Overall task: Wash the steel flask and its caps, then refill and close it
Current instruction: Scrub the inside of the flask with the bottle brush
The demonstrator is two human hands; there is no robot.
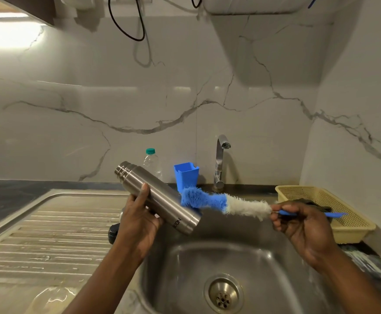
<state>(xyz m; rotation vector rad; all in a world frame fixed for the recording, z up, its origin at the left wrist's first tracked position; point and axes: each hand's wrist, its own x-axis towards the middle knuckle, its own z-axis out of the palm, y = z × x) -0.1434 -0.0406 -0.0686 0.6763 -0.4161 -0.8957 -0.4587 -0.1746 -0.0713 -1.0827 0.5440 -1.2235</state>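
Looks like the scrubbing step, with refill and closing a long way off. Left grip (139,220) wrapped round the middle of the steel flask (160,198), thumb on top, fingers underneath. Held tilted above the sink basin (264,264), stepped end up and to the left, lettered end down and to the right. Cannot tell from here which end is the mouth.

Right grip (298,223) closed narrow on the thin blue handle of the bottle brush (246,207), pinched just behind the white bristles. Blue bristle tip lying against or just behind the lower part of the flask; true contact hard to judge.

Partly hidden behind the left wrist, on the draining bench (49,234), a dark cap (113,233), probably one of the flask's own.

Next move, as a judgement: turn the open end toward the brush, line the bristles up with the bore, push in straight while keeping a firm hold on the slick steel. No water seen running at the tap (220,164), so opening it for the rinse comes later.
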